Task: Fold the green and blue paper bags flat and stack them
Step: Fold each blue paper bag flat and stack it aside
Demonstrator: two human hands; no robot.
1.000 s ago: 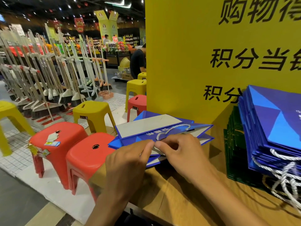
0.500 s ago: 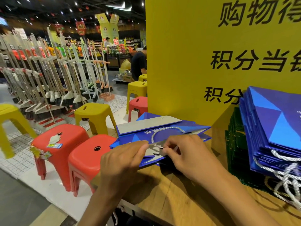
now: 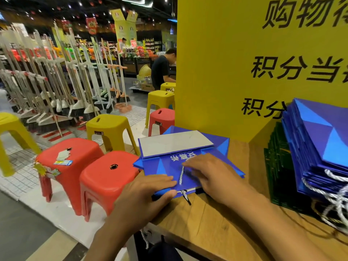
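Observation:
A blue paper bag (image 3: pixel 165 166) lies flat on the wooden table (image 3: pixel 216 223), its grey base panel (image 3: pixel 175 143) folded up on the far side. It rests on another flat blue bag. My left hand (image 3: pixel 143 196) pinches its near edge, fingers on top and thumb underneath. My right hand (image 3: pixel 212 178) presses flat on the bag beside a white rope handle (image 3: pixel 181 176). At the right, a stack of flat blue bags (image 3: pixel 316 144) leans on dark green bags (image 3: pixel 278 166).
A tall yellow sign board (image 3: pixel 216 72) stands right behind the bags. Red stools (image 3: pixel 105 176) and yellow stools (image 3: pixel 109 125) crowd the floor left of the table edge. Brooms (image 3: pixel 56 87) fill a rack further left. A person in black (image 3: pixel 162 70) bends over in the aisle.
The bag was half open with both hands pinching its mouth. Now it is pressed flat; my right hand has spread on top and my left has slid to the near edge.

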